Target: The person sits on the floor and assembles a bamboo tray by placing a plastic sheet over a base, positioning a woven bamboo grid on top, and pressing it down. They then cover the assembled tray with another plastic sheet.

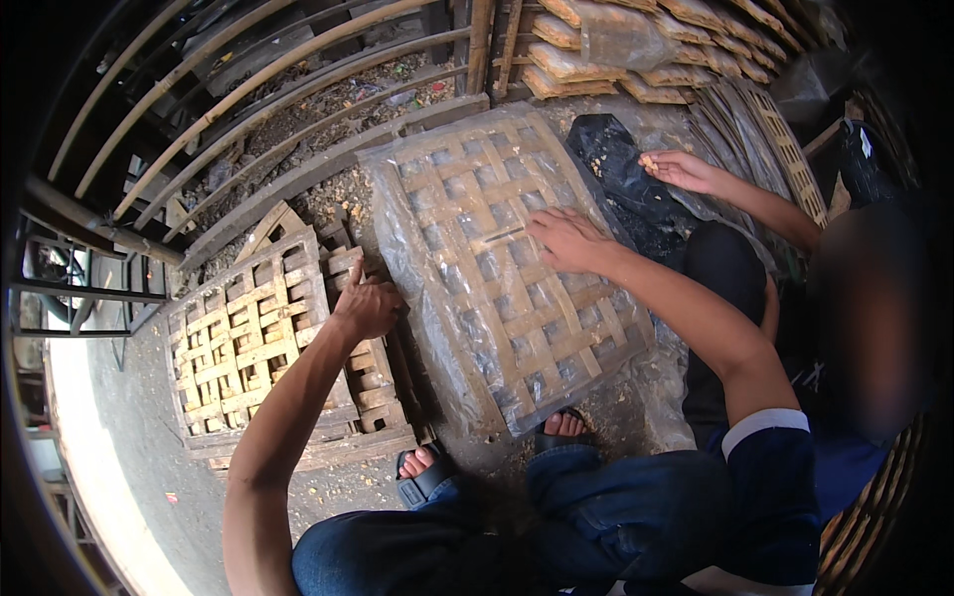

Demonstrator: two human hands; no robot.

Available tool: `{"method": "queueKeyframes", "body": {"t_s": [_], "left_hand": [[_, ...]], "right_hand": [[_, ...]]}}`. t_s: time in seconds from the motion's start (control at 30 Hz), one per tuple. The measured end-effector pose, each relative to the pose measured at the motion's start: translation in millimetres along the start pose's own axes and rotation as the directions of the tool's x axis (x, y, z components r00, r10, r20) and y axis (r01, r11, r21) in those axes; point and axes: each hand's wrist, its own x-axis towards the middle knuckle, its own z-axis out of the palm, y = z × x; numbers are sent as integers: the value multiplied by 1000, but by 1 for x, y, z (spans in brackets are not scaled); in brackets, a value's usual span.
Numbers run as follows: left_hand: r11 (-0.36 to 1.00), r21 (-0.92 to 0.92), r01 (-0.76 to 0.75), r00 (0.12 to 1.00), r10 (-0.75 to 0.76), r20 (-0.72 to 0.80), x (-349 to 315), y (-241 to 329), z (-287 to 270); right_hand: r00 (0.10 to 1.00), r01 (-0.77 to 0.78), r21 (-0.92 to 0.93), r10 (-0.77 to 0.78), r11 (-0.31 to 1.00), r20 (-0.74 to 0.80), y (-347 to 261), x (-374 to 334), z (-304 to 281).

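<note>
A woven bamboo tray (527, 288) under clear plastic sheeting lies on the floor in front of me. My right hand (568, 239) rests on its weave with the fingers stretched out. By those fingertips is a thin dark strip (502, 234); I cannot tell whether it is touched. To the left, my left hand (369, 304) is between this tray and a stack of bare woven bamboo trays (248, 333). Its index finger points away from me and the other fingers are bent, with nothing visible in them.
A person at the right holds orange-brown crumbs in one hand (680, 171) over a black plastic bag (616, 164). Plastic-wrapped orange-brown slabs (636, 50) are piled at the back right. A slatted bamboo fence (268, 74) curves along the back left. Crumbs litter the floor.
</note>
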Motion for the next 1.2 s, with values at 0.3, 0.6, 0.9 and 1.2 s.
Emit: {"method": "queueKeyframes", "body": {"t_s": [0.3, 0.6, 0.9, 1.2], "left_hand": [[999, -40, -30, 999, 29, -30, -1, -4, 7], [998, -55, 20, 1000, -21, -10, -3, 4, -7], [989, -72, -126, 952, 101, -288, -9, -10, 21], [995, -81, -52, 933, 20, -358, 22, -5, 32]], "right_hand": [[881, -240, 145, 278, 960, -383, 39, -2, -57], [865, -414, 718, 488, 560, 118, 17, -95, 25], [613, 123, 984, 790, -126, 24, -200, -389, -114], [-55, -977, -141, 448, 160, 892, -401, -631, 86]]}}
